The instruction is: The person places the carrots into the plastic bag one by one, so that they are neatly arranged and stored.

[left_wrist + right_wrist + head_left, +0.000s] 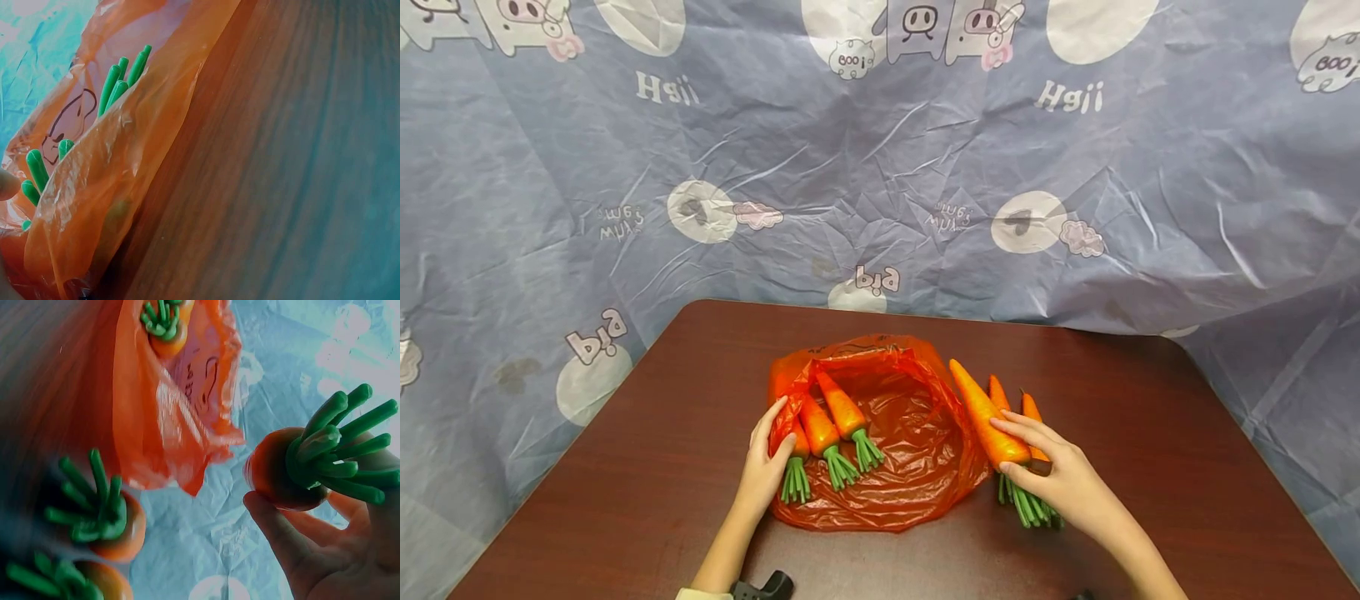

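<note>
A red plastic bag (910,492) lies with its mouth facing me. Inside it, at the left, are three orange carrots (842,408) with short green stalks. My left hand (763,467) grips the left rim of the bag, thumb on the inner side by the nearest carrot. In the left wrist view, green stalks (109,87) poke up behind the bag's side. My right hand (1067,479) holds another carrot (981,417) between thumb and fingers, its tip pointing away beside the bag's right rim. Seen from the right wrist, this carrot's stalks (344,444) face the camera.
Two more carrots (1030,508) lie on the table right of the bag, partly hidden by my right hand and the held carrot. The dark wooden table (647,450) reaches back to a wrinkled blue printed cloth (850,167). A black strap (763,587) shows near my left wrist.
</note>
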A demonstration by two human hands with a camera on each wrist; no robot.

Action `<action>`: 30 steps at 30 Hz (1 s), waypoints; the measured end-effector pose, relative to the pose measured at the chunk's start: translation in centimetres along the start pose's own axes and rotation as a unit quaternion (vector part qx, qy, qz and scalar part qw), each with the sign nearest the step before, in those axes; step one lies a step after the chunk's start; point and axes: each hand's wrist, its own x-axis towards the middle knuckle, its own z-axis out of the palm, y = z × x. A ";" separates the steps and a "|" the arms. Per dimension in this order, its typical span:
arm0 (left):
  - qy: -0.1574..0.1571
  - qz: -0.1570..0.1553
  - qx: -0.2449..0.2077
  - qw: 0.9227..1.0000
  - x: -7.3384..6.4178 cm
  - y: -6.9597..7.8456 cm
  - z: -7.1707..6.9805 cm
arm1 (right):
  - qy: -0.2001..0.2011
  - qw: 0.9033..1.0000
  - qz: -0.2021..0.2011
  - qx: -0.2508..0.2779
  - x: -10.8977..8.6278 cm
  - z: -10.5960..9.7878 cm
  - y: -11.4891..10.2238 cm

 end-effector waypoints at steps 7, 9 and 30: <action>-0.002 0.005 -0.003 1.000 -0.1 0.1 0.0 | -0.052 0.997 -0.008 0.062 0.4 1.3 -0.8; -0.004 0.005 -0.004 1.000 -0.1 0.1 0.0 | -0.063 0.995 -0.007 0.075 0.5 1.7 -1.1; -0.003 0.006 -0.004 1.000 0.1 0.1 0.0 | -0.163 0.986 -0.002 0.028 5.9 7.5 -2.6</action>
